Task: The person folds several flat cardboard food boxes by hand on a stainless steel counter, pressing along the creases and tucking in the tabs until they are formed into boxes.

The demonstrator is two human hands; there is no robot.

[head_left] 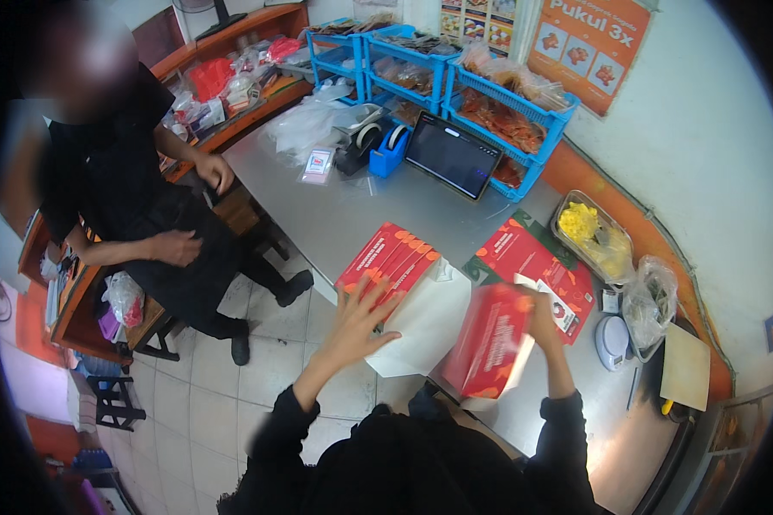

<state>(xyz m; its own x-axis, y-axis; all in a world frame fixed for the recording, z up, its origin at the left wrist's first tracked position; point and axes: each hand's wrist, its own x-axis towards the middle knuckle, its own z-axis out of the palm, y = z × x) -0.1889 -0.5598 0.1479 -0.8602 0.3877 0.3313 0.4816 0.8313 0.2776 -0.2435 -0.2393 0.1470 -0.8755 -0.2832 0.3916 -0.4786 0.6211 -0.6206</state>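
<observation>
My left hand (361, 325) has its fingers spread over the near side of a row of nested red cardboard boxes (396, 254); whether it presses on them I cannot tell. The white inside of an unfolded flap (428, 318) extends from that row toward me. My right hand (542, 322) grips the right side of a single red box (493, 338), tilted and blurred, close to the table's front edge. Behind it, a flat red and green printed carton sheet (522, 254) lies on the metal table, with a white printed card (557, 308) on it.
At left stands a person in dark clothes (135, 174). Blue tiered baskets (509, 112) hold packets behind a tablet (452, 154) and a blue tape dispenser (386, 154). Along the right are a tray of yellow food (592, 235), a small scale (612, 344) and a cutting board (685, 367).
</observation>
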